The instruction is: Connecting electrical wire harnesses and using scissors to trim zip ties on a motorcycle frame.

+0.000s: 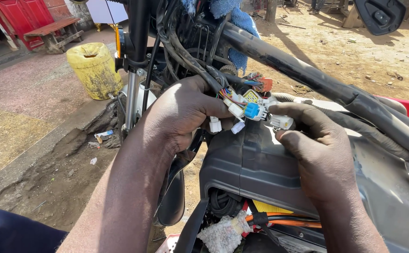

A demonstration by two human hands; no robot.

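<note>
My left hand (181, 115) grips a bundle of coloured wires (228, 96) with several small white plugs hanging from it, beside a motorcycle's steering head. A blue connector (251, 110) sits in the middle of the bundle, between both hands. My right hand (314, 147) pinches a white connector (281, 122) at the bundle's right end, fingertips closed on it. Below the hands lies the dark plastic bodywork (246, 164) of the motorcycle. A yellow plug (251, 96) and an orange-red plug (264, 84) show just above the blue one.
A black handlebar with cables (316, 77) crosses diagonally above my right hand. The front fork (130, 100) stands at left. A yellow plastic canister (94, 69) sits on the paving, a wooden bench (54, 33) behind. Blue cloth (235, 18) hangs overhead. Orange cables (284, 220) run below.
</note>
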